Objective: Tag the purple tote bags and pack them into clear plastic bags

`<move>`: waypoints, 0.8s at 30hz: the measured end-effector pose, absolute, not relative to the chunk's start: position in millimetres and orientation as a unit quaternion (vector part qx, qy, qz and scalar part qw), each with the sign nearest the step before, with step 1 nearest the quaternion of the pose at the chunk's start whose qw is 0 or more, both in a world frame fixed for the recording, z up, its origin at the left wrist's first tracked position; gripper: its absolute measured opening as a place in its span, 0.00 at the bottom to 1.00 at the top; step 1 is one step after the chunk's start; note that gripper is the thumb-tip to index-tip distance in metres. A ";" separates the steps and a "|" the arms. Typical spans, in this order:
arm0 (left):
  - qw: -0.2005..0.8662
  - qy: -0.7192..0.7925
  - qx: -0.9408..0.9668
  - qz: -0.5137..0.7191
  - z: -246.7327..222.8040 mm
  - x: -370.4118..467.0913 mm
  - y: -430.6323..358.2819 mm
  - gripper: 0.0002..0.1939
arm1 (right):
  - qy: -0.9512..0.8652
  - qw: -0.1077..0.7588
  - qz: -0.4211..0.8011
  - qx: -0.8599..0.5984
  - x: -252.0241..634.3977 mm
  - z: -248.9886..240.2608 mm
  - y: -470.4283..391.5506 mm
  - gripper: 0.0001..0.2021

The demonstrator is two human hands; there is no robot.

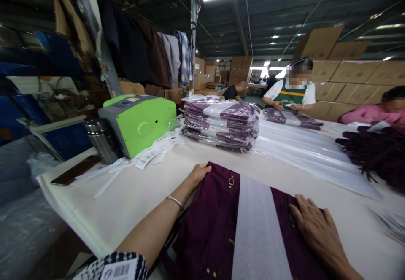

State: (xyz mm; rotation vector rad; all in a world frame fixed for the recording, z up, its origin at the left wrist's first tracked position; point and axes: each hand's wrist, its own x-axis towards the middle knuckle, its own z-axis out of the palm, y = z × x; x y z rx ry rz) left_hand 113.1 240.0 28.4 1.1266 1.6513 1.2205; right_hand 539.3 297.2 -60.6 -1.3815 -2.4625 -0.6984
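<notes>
A folded dark purple garment (pixel 210 216) with small gold-coloured buckles lies in front of me, its near end running out of view at the bottom. Down its middle runs a strip of white, tissue-like paper (pixel 257 225). My left hand (pixel 198 173), below a silver bangle, pinches the garment's far left corner. Flat on the right side of the garment rests my right hand (pixel 318 225), fingers stretched out. Beyond them stands a stack of similar purple garments (pixel 218 124) in clear plastic bags.
A green and grey machine (pixel 145 122) stands on the pale table (pixel 126 212), beside a steel flask (pixel 103 143), a dark phone-like slab (pixel 76 170) and paper labels (pixel 148 155). Clear plastic sheets (pixel 306 153) and dark purple strips (pixel 376 153) lie right. Co-workers sit or stand across the table.
</notes>
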 end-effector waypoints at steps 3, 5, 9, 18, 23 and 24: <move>0.367 0.676 0.446 0.458 25.4 108.4 232.3 0.16 | -0.841 0.108 -0.244 -0.471 536.7 -55.9 294.7 0.29; 0.358 0.691 0.448 0.441 29.1 105.2 222.3 0.18 | -0.841 0.109 -0.246 -0.469 536.2 -54.6 293.9 0.30; 0.380 0.705 0.443 0.404 39.5 101.3 187.8 0.22 | -0.838 0.113 -0.242 -0.475 536.4 -55.5 294.5 0.29; 0.576 0.599 0.355 0.429 45.5 102.3 134.3 0.27 | -0.841 0.121 -0.239 -0.470 536.8 -56.3 296.5 0.28; 0.599 0.563 0.272 0.501 37.4 101.1 145.6 0.22 | -0.842 0.121 -0.248 -0.464 540.3 -59.0 299.6 0.28; 0.601 0.560 0.263 0.506 34.5 101.4 149.2 0.21 | -0.843 0.124 -0.250 -0.459 541.6 -60.4 300.7 0.28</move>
